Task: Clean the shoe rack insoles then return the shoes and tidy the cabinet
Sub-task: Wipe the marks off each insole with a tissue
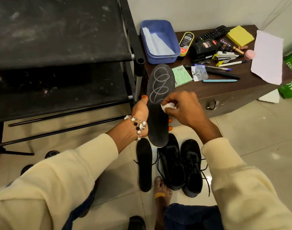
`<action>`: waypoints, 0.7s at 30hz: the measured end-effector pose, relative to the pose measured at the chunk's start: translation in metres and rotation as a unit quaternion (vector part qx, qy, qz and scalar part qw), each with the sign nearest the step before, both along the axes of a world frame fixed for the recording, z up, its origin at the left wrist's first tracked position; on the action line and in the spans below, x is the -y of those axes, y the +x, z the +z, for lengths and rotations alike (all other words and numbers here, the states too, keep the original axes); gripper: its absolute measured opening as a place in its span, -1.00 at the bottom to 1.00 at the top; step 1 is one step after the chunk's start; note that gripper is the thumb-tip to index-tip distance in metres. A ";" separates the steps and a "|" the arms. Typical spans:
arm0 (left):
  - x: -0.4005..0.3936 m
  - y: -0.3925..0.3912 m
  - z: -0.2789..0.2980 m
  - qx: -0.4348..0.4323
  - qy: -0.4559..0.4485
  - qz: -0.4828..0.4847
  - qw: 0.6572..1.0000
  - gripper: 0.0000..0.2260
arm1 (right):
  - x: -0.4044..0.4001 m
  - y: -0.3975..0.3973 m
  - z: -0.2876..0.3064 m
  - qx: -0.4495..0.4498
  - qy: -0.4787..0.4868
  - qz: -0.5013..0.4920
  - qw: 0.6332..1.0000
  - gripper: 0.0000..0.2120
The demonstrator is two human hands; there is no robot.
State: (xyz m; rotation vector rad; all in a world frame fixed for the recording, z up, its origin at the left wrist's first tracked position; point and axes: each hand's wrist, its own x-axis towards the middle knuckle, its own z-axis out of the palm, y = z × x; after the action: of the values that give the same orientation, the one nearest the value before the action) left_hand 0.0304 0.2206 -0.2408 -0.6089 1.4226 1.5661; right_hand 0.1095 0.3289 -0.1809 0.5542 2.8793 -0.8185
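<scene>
- Left hand (140,113) grips the upright insole (158,103) — fingers wrapped round its edges.
- Right hand (183,108) fingers pinch a white wipe (168,107) against the insole's face.

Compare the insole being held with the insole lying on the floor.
The held insole is gripped upright by the left hand and carries white looping marks; the floor insole lies flat on the tiles, unmarked and untouched. The right hand presses a white wad to the held one only. Both are dark and similarly shaped.
</scene>
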 end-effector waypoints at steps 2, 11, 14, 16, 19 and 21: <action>-0.003 -0.002 -0.001 -0.019 -0.011 0.010 1.000 -0.49 | 0.003 0.001 0.006 0.033 -0.029 0.061 0.997 -0.80; -0.001 -0.002 -0.002 -0.026 0.022 0.013 0.999 -0.51 | 0.000 0.004 0.014 0.069 -0.012 0.083 0.994 -0.86; -0.001 -0.006 -0.005 -0.066 -0.005 0.043 0.997 -0.55 | 0.007 0.000 0.010 -0.018 0.043 0.010 0.999 -0.83; -0.001 -0.006 -0.005 -0.080 -0.019 0.019 0.996 -0.54 | 0.011 0.001 0.008 -0.011 0.033 0.030 0.999 -0.82; -0.001 -0.005 -0.002 -0.027 0.010 0.016 0.999 -0.47 | 0.012 0.006 0.012 0.017 -0.027 0.083 0.996 -0.82; -0.002 -0.003 0.000 -0.014 0.011 0.019 1.000 -0.45 | 0.013 0.011 0.018 0.041 -0.082 0.109 0.990 -0.81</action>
State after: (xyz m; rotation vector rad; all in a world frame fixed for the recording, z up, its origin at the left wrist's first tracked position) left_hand 0.0277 0.2229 -0.2409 -0.6064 1.4204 1.6248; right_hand 0.1210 0.3164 -0.1630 0.2452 2.7034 -0.9588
